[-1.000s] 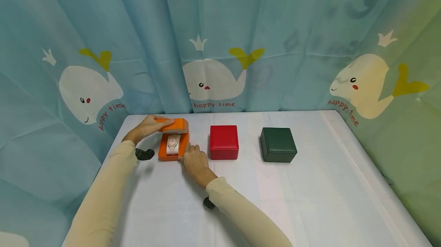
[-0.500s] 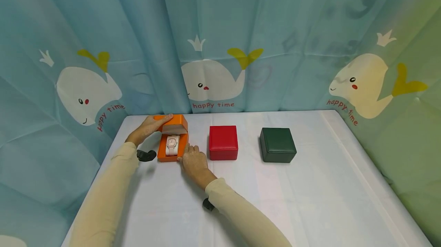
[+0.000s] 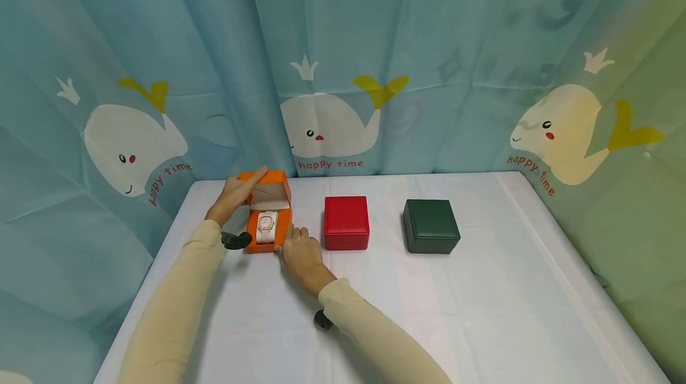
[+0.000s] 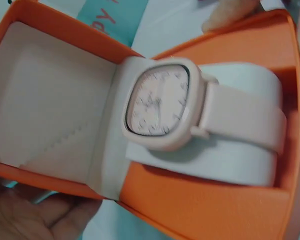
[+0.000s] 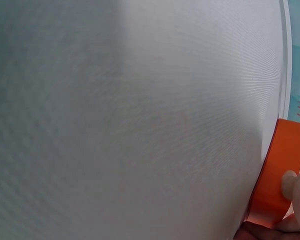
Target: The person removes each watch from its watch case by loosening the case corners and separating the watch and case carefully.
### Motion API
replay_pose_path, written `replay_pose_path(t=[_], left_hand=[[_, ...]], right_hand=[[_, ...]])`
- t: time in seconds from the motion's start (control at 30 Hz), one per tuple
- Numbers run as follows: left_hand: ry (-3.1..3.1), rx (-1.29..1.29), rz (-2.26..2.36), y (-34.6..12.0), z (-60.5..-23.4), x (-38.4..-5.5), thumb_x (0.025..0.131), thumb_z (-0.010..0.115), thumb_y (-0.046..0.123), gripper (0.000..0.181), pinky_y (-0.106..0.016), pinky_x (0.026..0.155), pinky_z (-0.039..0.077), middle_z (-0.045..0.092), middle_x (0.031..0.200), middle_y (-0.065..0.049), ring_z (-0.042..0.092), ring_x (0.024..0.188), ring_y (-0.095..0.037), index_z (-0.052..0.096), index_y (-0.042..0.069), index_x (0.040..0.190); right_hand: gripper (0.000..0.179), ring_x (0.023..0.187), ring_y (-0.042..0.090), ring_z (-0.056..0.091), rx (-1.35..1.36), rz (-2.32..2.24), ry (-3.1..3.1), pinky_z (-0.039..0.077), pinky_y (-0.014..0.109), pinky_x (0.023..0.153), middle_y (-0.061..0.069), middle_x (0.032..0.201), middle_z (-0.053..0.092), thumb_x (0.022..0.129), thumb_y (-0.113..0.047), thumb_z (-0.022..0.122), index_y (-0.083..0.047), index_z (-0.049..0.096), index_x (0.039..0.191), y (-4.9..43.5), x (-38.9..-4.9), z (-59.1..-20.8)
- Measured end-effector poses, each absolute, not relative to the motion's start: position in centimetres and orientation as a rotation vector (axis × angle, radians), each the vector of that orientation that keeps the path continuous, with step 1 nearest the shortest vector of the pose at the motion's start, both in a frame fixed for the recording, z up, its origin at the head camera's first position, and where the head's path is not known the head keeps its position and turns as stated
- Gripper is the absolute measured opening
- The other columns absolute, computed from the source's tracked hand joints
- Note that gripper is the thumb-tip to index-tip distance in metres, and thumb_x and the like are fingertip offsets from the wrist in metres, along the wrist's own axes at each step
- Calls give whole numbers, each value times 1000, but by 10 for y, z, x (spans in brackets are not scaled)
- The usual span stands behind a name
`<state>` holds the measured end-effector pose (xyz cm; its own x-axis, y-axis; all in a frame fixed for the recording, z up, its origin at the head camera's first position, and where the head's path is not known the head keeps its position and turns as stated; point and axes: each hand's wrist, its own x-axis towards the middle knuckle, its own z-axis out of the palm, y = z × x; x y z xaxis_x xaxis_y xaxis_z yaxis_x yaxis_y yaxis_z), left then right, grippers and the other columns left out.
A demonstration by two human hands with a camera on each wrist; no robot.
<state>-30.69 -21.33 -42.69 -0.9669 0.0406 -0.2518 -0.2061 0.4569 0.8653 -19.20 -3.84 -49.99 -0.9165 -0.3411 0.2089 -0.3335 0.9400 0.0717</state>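
An orange watch box (image 3: pixel 285 223) stands at the back left of the table, its lid (image 4: pixel 52 95) tilted up and back on its hinge. Inside, a pale pink wristwatch (image 4: pixel 160 102) with a rounded square dial wraps a white cushion (image 4: pixel 245 75). My left hand (image 3: pixel 233 196) grips the lid at its left side, thumb across the top edge and fingers behind. Low at the box's front right corner, my right hand (image 3: pixel 302 256) holds the base; in the right wrist view its thumb (image 5: pixel 289 185) lies against the orange wall (image 5: pixel 277 160).
A closed red box (image 3: pixel 346 223) sits just right of my right hand. Farther right is a closed dark green box (image 3: pixel 432 226). White cloth covers the table (image 3: pixel 482 312), and a blue curtain (image 3: pixel 343 27) with whale prints hangs right behind its back edge.
My left hand has swung the lid up and back, so the box stands wider open and more of the pale lining shows. My right hand has stayed at the base.
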Motion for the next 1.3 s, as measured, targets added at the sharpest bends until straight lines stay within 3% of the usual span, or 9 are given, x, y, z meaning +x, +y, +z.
replay_pose_path(t=[0.1, 0.3, 0.4, 0.6, 0.87, 0.97, 1.13, 1.3], left_hand=[[2462, -194, 1511, -211, -426, -308, 80, 56, 84, 124, -54, 113, 31, 20, 163, -24, 30, 144, -39, 17, -3, 160], [2446, -276, 1532, -207, -423, -307, 78, 58, 85, 117, -51, 111, 36, 33, 156, -23, 37, 139, -37, 39, -6, 150], [2447, -325, 1595, -204, -423, -305, 79, 61, 82, 113, -50, 108, 39, 38, 152, -23, 42, 134, -36, 43, -7, 147], [2462, -383, 1802, -194, -430, -295, 82, 66, 75, 90, -43, 103, 41, 52, 131, -19, 50, 118, -31, 56, -1, 129], [2468, -339, 1898, -192, -437, -292, 84, 65, 72, 83, -45, 106, 37, 53, 127, -19, 49, 118, -32, 57, 0, 124], [2551, -337, 1855, -191, -437, -291, 86, 63, 73, 86, -48, 106, 38, 53, 130, -21, 49, 119, -35, 55, -2, 129], [2751, -354, 1705, -191, -436, -287, 87, 58, 75, 101, -56, 107, 36, 46, 144, -24, 46, 128, -40, 37, 0, 152], [2860, -284, 1650, -195, -437, -283, 92, 54, 71, 94, -57, 106, 37, 46, 147, -23, 48, 129, -41, 34, 3, 155]], right_hand=[[61, 95, 18, 62, 504, -54, -2874, 56, 27, 65, 6, 113, 70, 101, -48, 58, 1, 60, 138, -39, -192, -500], [62, 96, 17, 62, 509, -56, -2884, 56, 27, 67, 6, 113, 70, 102, -49, 57, 1, 59, 139, -38, -192, -500], [63, 96, 17, 62, 509, -59, -2905, 56, 27, 68, 6, 114, 70, 102, -49, 56, 1, 58, 140, -38, -191, -497], [63, 101, 18, 62, 501, -41, -2943, 56, 28, 70, 7, 119, 69, 102, -48, 56, 0, 56, 142, -37, -191, -496], [63, 98, 18, 62, 509, -27, -2906, 56, 28, 68, 6, 115, 69, 101, -48, 59, 1, 57, 141, -38, -192, -501], [63, 96, 18, 62, 516, -46, -2893, 56, 28, 68, 6, 114, 69, 101, -48, 60, 1, 58, 141, -38, -192, -501], [63, 97, 17, 62, 519, -58, -2887, 56, 29, 70, 6, 114, 70, 101, -49, 60, 0, 58, 140, -37, -192, -501], [61, 96, 18, 63, 516, -53, -2865, 56, 29, 69, 6, 114, 70, 100, -49, 61, -1, 60, 138, -37, -194, -503]])
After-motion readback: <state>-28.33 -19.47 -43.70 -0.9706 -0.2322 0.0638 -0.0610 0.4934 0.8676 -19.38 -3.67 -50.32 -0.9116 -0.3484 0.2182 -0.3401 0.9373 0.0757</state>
